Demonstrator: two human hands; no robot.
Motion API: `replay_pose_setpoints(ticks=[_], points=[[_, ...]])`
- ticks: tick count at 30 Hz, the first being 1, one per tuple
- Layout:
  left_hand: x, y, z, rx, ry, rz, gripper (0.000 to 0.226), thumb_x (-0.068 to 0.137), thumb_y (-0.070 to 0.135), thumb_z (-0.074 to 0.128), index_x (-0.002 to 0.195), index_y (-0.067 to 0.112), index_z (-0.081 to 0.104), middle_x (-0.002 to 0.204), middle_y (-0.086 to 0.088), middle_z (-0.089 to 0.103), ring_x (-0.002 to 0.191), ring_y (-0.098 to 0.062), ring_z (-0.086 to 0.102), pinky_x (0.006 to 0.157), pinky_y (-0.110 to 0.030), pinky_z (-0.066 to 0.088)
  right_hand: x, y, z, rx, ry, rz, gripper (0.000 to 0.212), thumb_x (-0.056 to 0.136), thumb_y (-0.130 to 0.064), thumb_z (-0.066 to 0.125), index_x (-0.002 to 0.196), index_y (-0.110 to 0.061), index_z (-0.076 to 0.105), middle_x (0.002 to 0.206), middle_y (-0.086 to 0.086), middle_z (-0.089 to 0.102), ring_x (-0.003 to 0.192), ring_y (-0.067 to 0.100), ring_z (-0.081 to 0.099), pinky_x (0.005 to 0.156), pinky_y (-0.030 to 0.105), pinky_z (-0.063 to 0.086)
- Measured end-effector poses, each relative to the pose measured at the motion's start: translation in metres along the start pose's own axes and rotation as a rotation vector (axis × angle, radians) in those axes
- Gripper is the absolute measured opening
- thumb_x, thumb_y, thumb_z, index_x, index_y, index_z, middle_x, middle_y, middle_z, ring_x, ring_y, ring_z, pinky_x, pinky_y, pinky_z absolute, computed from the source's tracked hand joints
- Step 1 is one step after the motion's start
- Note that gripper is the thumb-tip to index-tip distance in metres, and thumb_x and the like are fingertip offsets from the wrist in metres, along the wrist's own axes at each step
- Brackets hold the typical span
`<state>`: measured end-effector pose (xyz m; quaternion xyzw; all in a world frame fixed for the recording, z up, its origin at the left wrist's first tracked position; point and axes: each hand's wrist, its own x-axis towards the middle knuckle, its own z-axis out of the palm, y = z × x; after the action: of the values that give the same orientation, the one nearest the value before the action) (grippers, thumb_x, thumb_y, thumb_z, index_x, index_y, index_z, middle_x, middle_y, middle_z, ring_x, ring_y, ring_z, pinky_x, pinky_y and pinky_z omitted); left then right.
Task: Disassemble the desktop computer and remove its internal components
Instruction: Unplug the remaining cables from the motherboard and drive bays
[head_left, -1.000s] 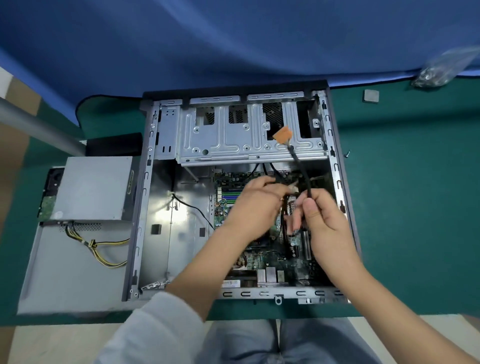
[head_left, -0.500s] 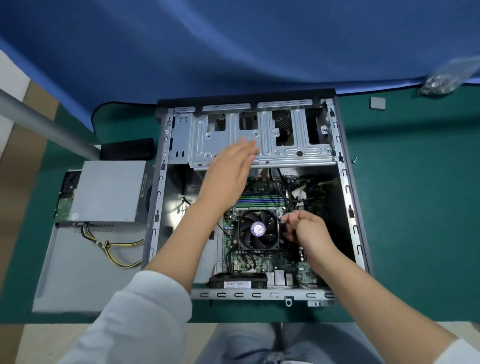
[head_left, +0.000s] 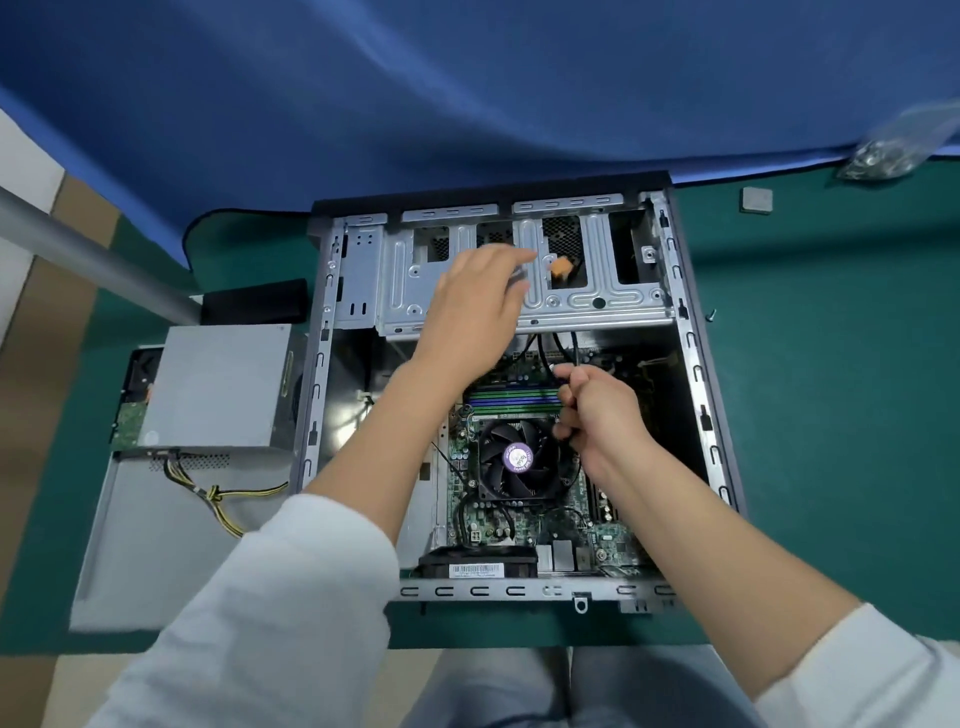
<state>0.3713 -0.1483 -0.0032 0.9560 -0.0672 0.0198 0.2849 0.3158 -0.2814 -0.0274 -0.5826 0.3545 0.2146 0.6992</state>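
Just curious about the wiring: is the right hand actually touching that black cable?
Touching: the head view shows the right hand with fingers curled round the black cable.

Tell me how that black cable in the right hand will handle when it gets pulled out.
Probably floppy: the black cable bends loosely above the right hand. Likely light, since a curled-finger grip holds it. It may snag where it passes under the drive cage.

no legible text anywhere
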Motion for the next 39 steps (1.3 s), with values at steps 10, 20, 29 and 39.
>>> replay_pose_setpoints(ticks=[10, 20, 29, 39], points=[[0.060, 0.008, 0.009, 0.064, -0.213, -0.045, 0.018, 0.090, 0.038, 0.059, 0.104, 0.028, 0.064, 0.105, 0.005, 0.046, 0.112, -0.021, 0.034, 0.097, -0.034, 0.030, 0.007, 0.001, 0.002, 0.074, -0.025, -0.011, 0.032, 0.101, -0.009, 0.029, 0.086, -0.013, 0.057, 0.056, -0.003, 0.039, 0.031, 0.006, 0.022, 0.037, 0.016, 0.023], [0.051, 0.006, -0.002, -0.234, -0.154, -0.127, 0.023, 0.075, 0.022, 0.078, 0.089, 0.028, 0.061, 0.079, 0.012, 0.059, 0.068, -0.004, 0.057, 0.063, -0.019, 0.044, 0.005, -0.006, 0.001, 0.171, -0.068, -0.035, 0.022, 0.104, -0.020, 0.035, 0.094, -0.017, 0.054, 0.058, -0.003, 0.034, 0.037, 0.004, 0.024, 0.036, 0.018, 0.025], [0.043, -0.002, -0.006, -0.391, 0.070, -0.213, 0.022, 0.078, 0.002, 0.071, 0.080, 0.018, 0.057, 0.071, 0.006, 0.053, 0.053, 0.011, 0.046, 0.053, -0.003, 0.040, -0.020, 0.004, -0.034, -0.348, -0.187, -0.431, 0.022, 0.093, -0.027, 0.058, 0.115, -0.028, 0.052, 0.089, -0.015, 0.059, 0.087, -0.003, 0.060, 0.081, 0.011, 0.040], [0.057, -0.002, -0.018, -0.243, -0.005, -0.220, 0.014, 0.087, 0.012, 0.064, 0.090, 0.023, 0.057, 0.078, 0.011, 0.054, 0.082, -0.018, 0.059, 0.078, -0.033, 0.050, 0.012, 0.017, -0.032, -0.913, -0.254, -0.545, 0.020, 0.097, -0.033, 0.048, 0.105, -0.022, 0.063, 0.109, -0.008, 0.047, 0.108, 0.006, 0.024, 0.091, 0.016, 0.018]])
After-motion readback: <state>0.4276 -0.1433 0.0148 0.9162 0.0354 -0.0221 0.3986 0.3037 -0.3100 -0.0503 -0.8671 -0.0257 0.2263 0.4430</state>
